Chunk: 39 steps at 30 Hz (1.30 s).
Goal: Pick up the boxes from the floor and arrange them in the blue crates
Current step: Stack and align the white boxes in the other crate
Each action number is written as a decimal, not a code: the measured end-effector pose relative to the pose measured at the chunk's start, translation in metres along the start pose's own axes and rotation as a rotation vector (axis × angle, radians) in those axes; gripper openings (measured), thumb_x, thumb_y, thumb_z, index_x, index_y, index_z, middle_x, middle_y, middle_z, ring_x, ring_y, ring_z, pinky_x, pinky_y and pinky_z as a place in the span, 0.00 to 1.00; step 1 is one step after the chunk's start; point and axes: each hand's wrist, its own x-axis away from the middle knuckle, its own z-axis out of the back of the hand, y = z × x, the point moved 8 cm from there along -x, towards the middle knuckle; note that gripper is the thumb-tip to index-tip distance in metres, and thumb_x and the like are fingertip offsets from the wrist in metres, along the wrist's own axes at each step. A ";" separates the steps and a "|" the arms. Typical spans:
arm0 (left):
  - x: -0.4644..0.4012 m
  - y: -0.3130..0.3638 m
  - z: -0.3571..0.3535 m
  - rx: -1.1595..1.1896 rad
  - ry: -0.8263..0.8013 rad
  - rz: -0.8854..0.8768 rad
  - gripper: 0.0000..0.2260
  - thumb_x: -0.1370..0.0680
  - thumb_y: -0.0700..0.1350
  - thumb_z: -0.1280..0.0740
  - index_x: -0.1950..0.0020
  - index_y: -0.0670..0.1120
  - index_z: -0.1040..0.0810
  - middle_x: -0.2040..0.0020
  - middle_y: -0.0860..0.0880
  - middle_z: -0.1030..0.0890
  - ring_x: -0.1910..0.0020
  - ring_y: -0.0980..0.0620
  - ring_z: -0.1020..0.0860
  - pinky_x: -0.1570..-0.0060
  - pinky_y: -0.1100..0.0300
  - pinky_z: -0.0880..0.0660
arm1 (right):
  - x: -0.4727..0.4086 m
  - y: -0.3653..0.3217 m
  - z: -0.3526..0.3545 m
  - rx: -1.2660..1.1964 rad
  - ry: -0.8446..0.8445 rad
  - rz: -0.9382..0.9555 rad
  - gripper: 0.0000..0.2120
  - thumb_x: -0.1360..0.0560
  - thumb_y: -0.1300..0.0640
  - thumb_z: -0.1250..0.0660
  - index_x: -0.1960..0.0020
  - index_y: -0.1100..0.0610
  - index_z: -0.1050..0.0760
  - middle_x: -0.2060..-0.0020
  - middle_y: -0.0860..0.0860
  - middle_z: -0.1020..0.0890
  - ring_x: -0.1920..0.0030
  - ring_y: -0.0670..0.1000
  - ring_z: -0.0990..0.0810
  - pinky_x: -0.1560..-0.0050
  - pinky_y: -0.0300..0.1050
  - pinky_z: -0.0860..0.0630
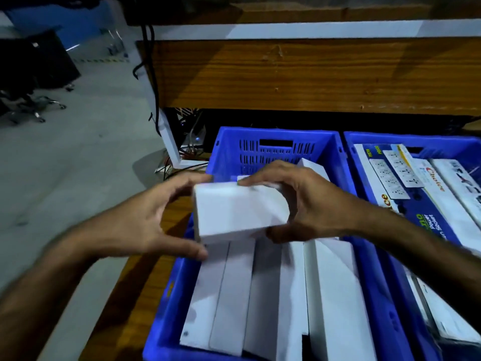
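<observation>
I hold a plain white box [234, 209] over the left blue crate [276, 142]. My left hand [145, 217] grips its left side, thumb underneath and fingers on top. My right hand [307, 201] clasps its right end. Beneath it several white boxes [273, 295] stand on edge in a row inside that crate. The right blue crate [364, 168] holds printed power-socket boxes [406, 183] lying flat.
A wooden desk panel [299, 74] rises behind the crates, with black cables [153, 74] and a white leg [169, 142] at its left corner. Grey floor [65, 165] spreads to the left, with chair bases [33, 108] farther back. The crates sit on a wooden surface [145, 269].
</observation>
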 end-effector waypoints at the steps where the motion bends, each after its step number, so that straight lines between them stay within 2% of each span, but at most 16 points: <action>1: 0.013 0.001 -0.004 -0.103 -0.002 0.006 0.48 0.40 0.61 0.17 0.25 0.64 0.36 0.28 0.67 0.31 0.27 0.66 0.34 0.30 0.71 0.38 | 0.001 -0.012 -0.003 0.094 -0.061 0.050 0.37 0.39 0.51 0.18 0.32 0.45 0.25 0.39 0.39 0.24 0.36 0.42 0.26 0.35 0.48 0.28; 2: 0.024 0.003 -0.010 -0.185 0.005 0.023 0.48 0.42 0.67 0.19 0.26 0.68 0.38 0.29 0.71 0.34 0.28 0.69 0.36 0.32 0.75 0.39 | 0.004 -0.026 -0.008 0.165 -0.139 0.102 0.37 0.40 0.50 0.19 0.32 0.44 0.25 0.39 0.39 0.25 0.37 0.42 0.27 0.35 0.47 0.29; 4: 0.042 0.003 -0.025 -0.324 0.010 0.034 0.46 0.44 0.76 0.25 0.28 0.73 0.39 0.32 0.73 0.35 0.30 0.71 0.36 0.33 0.73 0.38 | 0.010 -0.047 -0.025 0.290 -0.270 0.200 0.38 0.42 0.50 0.19 0.33 0.43 0.25 0.38 0.40 0.26 0.37 0.42 0.28 0.32 0.44 0.35; 7: 0.056 0.000 -0.054 -0.413 -0.028 0.150 0.40 0.43 0.81 0.34 0.33 0.74 0.40 0.35 0.74 0.37 0.33 0.72 0.37 0.34 0.72 0.38 | 0.013 -0.059 -0.051 0.376 -0.371 0.261 0.38 0.43 0.51 0.19 0.33 0.42 0.25 0.37 0.41 0.26 0.35 0.42 0.30 0.29 0.38 0.46; 11: 0.062 -0.004 -0.072 -0.429 0.056 0.226 0.43 0.42 0.80 0.37 0.30 0.69 0.43 0.36 0.70 0.35 0.37 0.69 0.35 0.38 0.68 0.34 | 0.009 -0.059 -0.066 0.298 -0.427 0.266 0.37 0.42 0.56 0.20 0.34 0.47 0.24 0.38 0.47 0.23 0.36 0.48 0.28 0.33 0.38 0.37; 16: 0.065 -0.003 -0.070 -0.496 0.022 0.338 0.47 0.42 0.81 0.39 0.27 0.68 0.48 0.35 0.69 0.37 0.37 0.67 0.35 0.40 0.67 0.33 | 0.010 -0.060 -0.071 0.282 -0.386 0.305 0.36 0.42 0.64 0.23 0.34 0.54 0.22 0.35 0.53 0.22 0.32 0.52 0.29 0.32 0.39 0.40; 19: 0.062 0.000 -0.061 -0.525 -0.007 0.350 0.49 0.45 0.85 0.47 0.26 0.69 0.48 0.36 0.69 0.37 0.35 0.67 0.34 0.37 0.64 0.31 | 0.013 -0.051 -0.066 0.236 -0.410 0.247 0.37 0.37 0.61 0.22 0.29 0.50 0.27 0.28 0.51 0.28 0.24 0.47 0.39 0.25 0.35 0.47; 21: 0.052 0.006 -0.047 -0.493 0.041 0.324 0.45 0.42 0.86 0.52 0.28 0.69 0.43 0.38 0.68 0.34 0.37 0.67 0.31 0.38 0.63 0.29 | 0.010 -0.039 -0.051 0.156 -0.388 0.179 0.36 0.34 0.56 0.21 0.28 0.48 0.28 0.26 0.47 0.30 0.24 0.44 0.37 0.24 0.39 0.41; 23: 0.033 0.015 -0.031 -0.453 0.178 0.252 0.40 0.36 0.83 0.53 0.29 0.66 0.37 0.41 0.65 0.30 0.40 0.65 0.28 0.41 0.59 0.27 | -0.004 -0.020 -0.023 0.047 -0.205 0.104 0.29 0.30 0.54 0.22 0.31 0.47 0.25 0.32 0.44 0.25 0.30 0.41 0.28 0.31 0.44 0.29; 25: -0.003 0.025 -0.022 -0.453 0.282 0.193 0.35 0.30 0.77 0.50 0.28 0.61 0.35 0.39 0.58 0.28 0.39 0.58 0.27 0.40 0.53 0.26 | -0.025 0.021 0.004 0.018 0.006 -0.045 0.21 0.27 0.58 0.25 0.35 0.49 0.22 0.39 0.42 0.20 0.39 0.40 0.23 0.38 0.39 0.26; 27: -0.057 0.021 -0.023 -0.479 0.297 0.198 0.29 0.23 0.69 0.43 0.27 0.54 0.33 0.35 0.51 0.28 0.35 0.50 0.27 0.38 0.50 0.28 | -0.047 0.066 0.015 0.251 0.073 -0.190 0.19 0.27 0.58 0.27 0.36 0.51 0.21 0.42 0.45 0.18 0.41 0.46 0.21 0.41 0.42 0.24; 29: -0.117 0.000 -0.029 -0.529 0.235 0.281 0.24 0.21 0.64 0.39 0.32 0.50 0.30 0.35 0.47 0.26 0.35 0.45 0.27 0.42 0.51 0.28 | -0.067 0.105 0.008 0.487 -0.019 -0.311 0.21 0.28 0.57 0.28 0.36 0.52 0.23 0.40 0.51 0.19 0.39 0.53 0.21 0.41 0.49 0.23; 32: -0.185 -0.029 -0.046 -0.558 0.114 0.365 0.20 0.22 0.62 0.35 0.42 0.46 0.24 0.41 0.44 0.21 0.41 0.41 0.23 0.49 0.53 0.28 | -0.092 0.139 -0.013 0.675 -0.216 -0.393 0.23 0.30 0.54 0.27 0.36 0.54 0.23 0.40 0.55 0.20 0.39 0.58 0.21 0.41 0.50 0.23; 34: -0.211 -0.046 -0.068 -0.550 -0.062 0.389 0.17 0.22 0.56 0.32 0.41 0.45 0.20 0.43 0.44 0.18 0.43 0.44 0.20 0.51 0.55 0.27 | -0.102 0.153 -0.027 0.767 -0.332 -0.403 0.23 0.30 0.51 0.25 0.37 0.54 0.23 0.41 0.54 0.19 0.39 0.57 0.21 0.40 0.49 0.24; 36: -0.221 -0.061 -0.084 -0.490 -0.198 0.448 0.15 0.21 0.50 0.31 0.38 0.45 0.19 0.40 0.42 0.18 0.40 0.44 0.20 0.50 0.56 0.26 | -0.106 0.171 -0.039 0.911 -0.442 -0.421 0.20 0.28 0.49 0.28 0.38 0.53 0.22 0.40 0.53 0.19 0.37 0.56 0.22 0.34 0.52 0.28; 39: -0.226 -0.086 -0.093 -0.259 -0.196 0.570 0.20 0.22 0.49 0.29 0.33 0.40 0.22 0.34 0.40 0.21 0.34 0.43 0.24 0.46 0.57 0.26 | -0.103 0.193 -0.049 1.143 -0.494 -0.468 0.18 0.23 0.46 0.38 0.38 0.53 0.23 0.36 0.52 0.21 0.33 0.56 0.26 0.27 0.59 0.42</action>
